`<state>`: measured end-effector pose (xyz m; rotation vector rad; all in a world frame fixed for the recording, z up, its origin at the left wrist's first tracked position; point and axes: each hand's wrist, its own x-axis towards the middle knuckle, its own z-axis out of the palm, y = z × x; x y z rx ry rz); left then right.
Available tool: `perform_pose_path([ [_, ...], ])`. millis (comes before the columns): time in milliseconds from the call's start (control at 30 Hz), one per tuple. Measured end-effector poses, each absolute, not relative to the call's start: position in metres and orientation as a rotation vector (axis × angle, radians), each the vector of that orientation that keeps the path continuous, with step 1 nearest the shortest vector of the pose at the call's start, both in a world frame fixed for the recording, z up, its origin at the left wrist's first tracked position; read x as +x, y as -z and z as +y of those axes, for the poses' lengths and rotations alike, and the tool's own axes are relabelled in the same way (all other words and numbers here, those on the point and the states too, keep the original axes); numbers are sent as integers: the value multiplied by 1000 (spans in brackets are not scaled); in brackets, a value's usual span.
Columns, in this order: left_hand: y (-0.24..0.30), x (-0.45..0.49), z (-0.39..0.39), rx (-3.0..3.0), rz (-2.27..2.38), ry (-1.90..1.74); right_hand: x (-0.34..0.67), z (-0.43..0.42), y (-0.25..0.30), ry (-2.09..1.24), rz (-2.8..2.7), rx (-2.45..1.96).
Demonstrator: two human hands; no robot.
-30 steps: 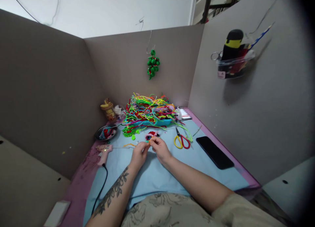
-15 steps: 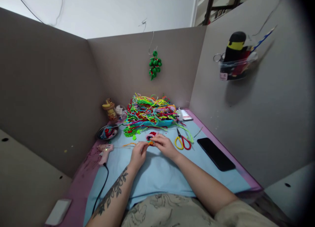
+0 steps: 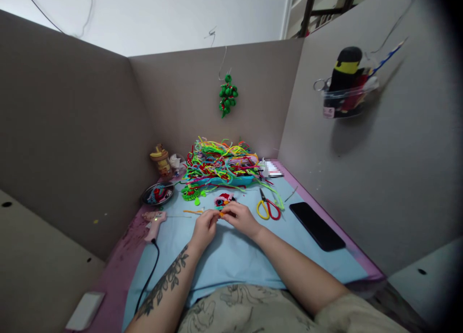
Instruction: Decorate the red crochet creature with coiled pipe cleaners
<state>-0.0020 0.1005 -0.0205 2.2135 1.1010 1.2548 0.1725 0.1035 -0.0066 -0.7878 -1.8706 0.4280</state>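
My left hand (image 3: 205,228) and my right hand (image 3: 241,219) meet over the blue cloth, fingertips pinched together. Between them is a small bit of orange pipe cleaner (image 3: 222,215), mostly covered by my fingers. An orange tail (image 3: 193,212) shows to the left of my left hand; whether it joins the held piece is unclear. Just beyond my fingers lies a small pink and red fuzzy figure (image 3: 226,198) with a dark round eye, partly hidden by my right hand. Scissors (image 3: 268,209) with one yellow and one red handle lie to the right.
Behind stands a blue tray (image 3: 242,180) heaped with colourful pipe cleaners (image 3: 220,162). A green fuzzy figure (image 3: 190,193), a metal bowl (image 3: 170,196) and a corded pink glue gun (image 3: 156,226) are leftward. A black phone (image 3: 317,226) lies right. Grey partitions (image 3: 213,77) enclose the table.
My hands have shifted slightly towards me and closer together. More of the pink and red figure shows beyond them. The orange tail at the left has moved a little and lies straighter.
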Motion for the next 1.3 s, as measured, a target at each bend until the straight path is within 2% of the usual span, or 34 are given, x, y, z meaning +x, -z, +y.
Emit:
perform_pose_path([
  [333,18,2,99,2090,1085,-1234,168,100,6,-387,-1812,-821],
  [433,16,3,99,2011,1097,-1255,166,99,4,-595,-1684,-870],
  [567,14,5,99,1893,1111,-1286,161,103,7,-1089,-1478,-792],
  [633,15,7,98,1856,1103,-1268,157,105,12,-1190,-1377,-761],
  [767,17,10,97,1845,1112,-1232,148,106,21,-1102,-1251,-813],
  [1033,19,7,98,1958,1116,-1169,146,105,22,-780,-1342,-939],
  [1300,21,0,105,2007,1188,-1218,155,105,15,-777,-1564,-933],
])
